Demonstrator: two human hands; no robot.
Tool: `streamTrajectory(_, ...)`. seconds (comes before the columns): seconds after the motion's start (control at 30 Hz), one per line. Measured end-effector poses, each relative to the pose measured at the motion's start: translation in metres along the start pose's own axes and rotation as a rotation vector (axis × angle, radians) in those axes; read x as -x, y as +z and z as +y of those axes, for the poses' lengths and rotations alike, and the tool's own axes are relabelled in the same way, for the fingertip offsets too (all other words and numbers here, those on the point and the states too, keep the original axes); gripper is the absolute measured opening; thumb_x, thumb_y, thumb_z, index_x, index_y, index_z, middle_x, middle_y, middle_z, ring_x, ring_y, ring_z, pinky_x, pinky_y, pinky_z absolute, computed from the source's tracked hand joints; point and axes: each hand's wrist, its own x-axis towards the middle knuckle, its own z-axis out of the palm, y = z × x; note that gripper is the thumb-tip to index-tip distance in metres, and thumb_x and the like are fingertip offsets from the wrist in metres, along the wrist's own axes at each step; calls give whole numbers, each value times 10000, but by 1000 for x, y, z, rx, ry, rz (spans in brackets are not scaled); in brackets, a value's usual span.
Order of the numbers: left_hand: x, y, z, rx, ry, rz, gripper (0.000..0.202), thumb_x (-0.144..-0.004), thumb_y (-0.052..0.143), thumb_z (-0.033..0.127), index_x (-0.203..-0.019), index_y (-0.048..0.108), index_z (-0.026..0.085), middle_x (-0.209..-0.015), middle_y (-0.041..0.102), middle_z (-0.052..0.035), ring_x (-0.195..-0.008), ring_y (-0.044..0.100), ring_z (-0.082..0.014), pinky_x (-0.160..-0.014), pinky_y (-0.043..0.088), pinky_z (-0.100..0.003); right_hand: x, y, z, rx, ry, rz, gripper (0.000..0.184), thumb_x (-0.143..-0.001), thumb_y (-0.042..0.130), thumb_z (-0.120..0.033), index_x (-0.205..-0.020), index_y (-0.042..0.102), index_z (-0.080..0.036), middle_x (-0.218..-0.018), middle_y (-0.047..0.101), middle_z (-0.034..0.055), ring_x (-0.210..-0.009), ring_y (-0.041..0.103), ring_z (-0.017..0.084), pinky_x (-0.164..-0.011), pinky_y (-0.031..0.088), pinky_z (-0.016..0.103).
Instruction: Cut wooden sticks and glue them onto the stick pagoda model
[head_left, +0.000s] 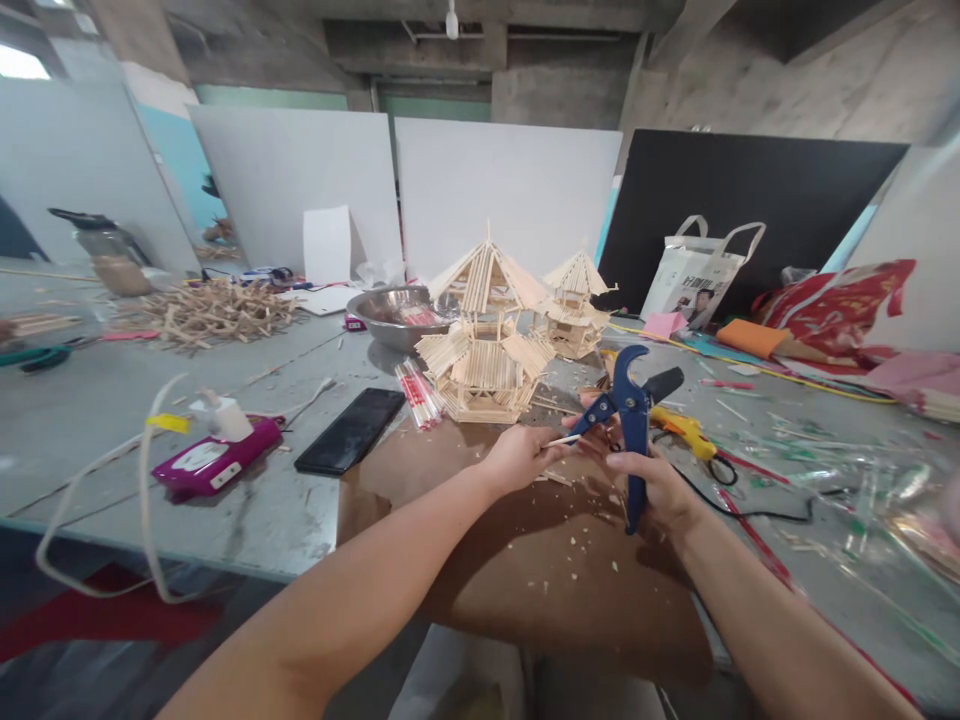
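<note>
My left hand (523,458) pinches a thin pale wooden stick (562,440) whose end reaches toward the blue cutter. Closed around the handles of that cutter (634,430) is my right hand (654,485), with the hooked jaw pointing up. Both hands are over a brown sheet (525,560) strewn with small wood chips. Just beyond them stands a pagoda model (487,350) built of sticks, and a smaller pagoda model (574,305) is behind it to the right. A yellow glue gun (686,432) lies to the right of the cutter.
At left are a black phone (351,430), a purple power strip (217,455) with cables, and a heap of sticks (221,312). Packs of sticks (418,395) lie near a metal bowl (397,335). Plastic wrappers (870,490) and a white bag (694,275) occupy the right side.
</note>
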Motion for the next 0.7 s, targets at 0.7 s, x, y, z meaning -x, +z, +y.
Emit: streamTrajectory(0.7,-1,-9,-4,147,27,136,466,-813,219,471,-569,450,147,-511,414,21,-510,387,-81,-532,313,-208,-14,-18,22,1127,-257,197,483,-599,495,-218,-1072,409,-173,-1013,540,94,-911,510,225,-784,384,334)
